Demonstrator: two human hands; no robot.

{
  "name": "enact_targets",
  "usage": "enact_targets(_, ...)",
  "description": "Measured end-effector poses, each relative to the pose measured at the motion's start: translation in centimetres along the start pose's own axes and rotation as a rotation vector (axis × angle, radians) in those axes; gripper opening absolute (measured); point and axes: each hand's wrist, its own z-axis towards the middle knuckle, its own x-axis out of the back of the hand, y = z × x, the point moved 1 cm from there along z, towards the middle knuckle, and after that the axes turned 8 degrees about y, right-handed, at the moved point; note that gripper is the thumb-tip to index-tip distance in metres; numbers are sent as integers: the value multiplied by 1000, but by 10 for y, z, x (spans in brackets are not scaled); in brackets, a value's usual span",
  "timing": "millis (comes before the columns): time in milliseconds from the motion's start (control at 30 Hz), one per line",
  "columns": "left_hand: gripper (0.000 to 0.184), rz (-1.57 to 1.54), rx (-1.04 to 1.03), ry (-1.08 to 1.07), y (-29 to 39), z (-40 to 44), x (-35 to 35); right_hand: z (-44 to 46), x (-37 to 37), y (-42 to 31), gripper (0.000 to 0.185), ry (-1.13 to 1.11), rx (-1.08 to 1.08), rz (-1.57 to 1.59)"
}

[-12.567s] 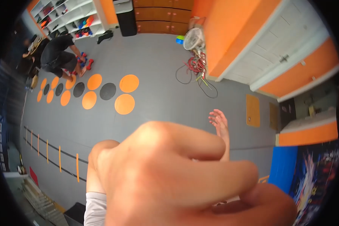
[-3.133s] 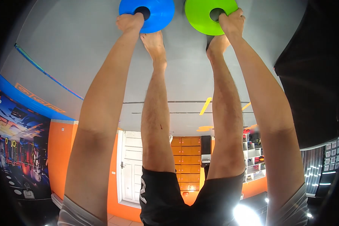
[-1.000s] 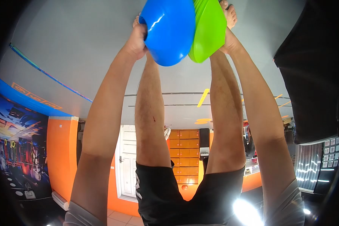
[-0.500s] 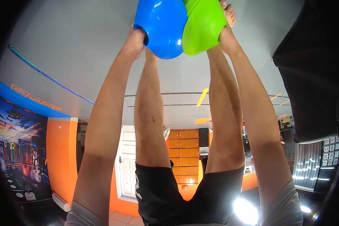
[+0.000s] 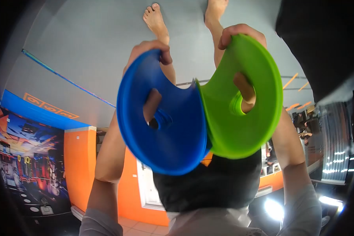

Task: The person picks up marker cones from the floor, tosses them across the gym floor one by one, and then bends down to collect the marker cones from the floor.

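Note:
My left hand (image 5: 148,50) is closed on blue disc cones (image 5: 177,145), its fingers curled over the upper rim and a digit showing through the centre hole. My right hand (image 5: 244,33) grips green disc cones (image 5: 244,133) in the same way, a digit coming through their hole. Doubled rims suggest that each colour is a nested stack; how many are in each I cannot tell. Both stacks are bent into a curve, hollow side facing me. Their inner edges touch in the middle, in front of my legs and black shorts (image 5: 208,183).
My bare feet (image 5: 156,21) stand on the grey floor (image 5: 90,43), which carries a coloured line (image 5: 67,80) at left. A large black object (image 5: 310,39) fills the upper right. Behind are an orange wall (image 5: 80,165), a white door (image 5: 149,188) and a printed mural (image 5: 31,153).
Both hands have brought the cones down the picture, nearer to me. The cones have tilted, so their hollow sides and centre holes now show. My feet have come further into view.

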Motion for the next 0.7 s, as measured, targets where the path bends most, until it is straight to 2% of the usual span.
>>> enact_targets(67, 39, 60, -114, 121, 47, -38, -16, -15, 1, -66, 54, -14, 44, -22)
enact_targets(167, 39, 73, -242, 68, 131, -96, -19, -37, -7, -182, 48, 9, 136, -69)
enact_targets(200, 40, 26, -329, -9, 159, -115, -17, -46, -7, -219, 48, 13, 175, -74)
enact_targets(300, 42, 190, -460, -140, 257, -180, -24, -85, -19, -336, 42, 10, 238, -174)
enact_targets(367, 44, 275, -494, -261, 321, -225, -42, -116, -31, -406, 39, 55, 386, -204)
enact_targets(400, 48, 236, -497, -285, 337, -241, -47, -129, -37, -433, 43, 110, 391, -181)
enact_targets(433, 53, 196, -496, -309, 347, -255, -52, -142, -36, -454, 44, 200, 401, -162)
enact_targets(500, 42, 75, -448, -153, 381, -290, -68, -172, -31, -480, 47, 368, 395, -122)
enact_targets(567, 37, -38, -464, -111, 406, -308, -86, -197, -23, -498, 49, 488, 398, -68)
enact_targets(700, 36, -132, -558, -173, 416, -332, -109, -244, -13, -519, 46, 687, 373, 99)
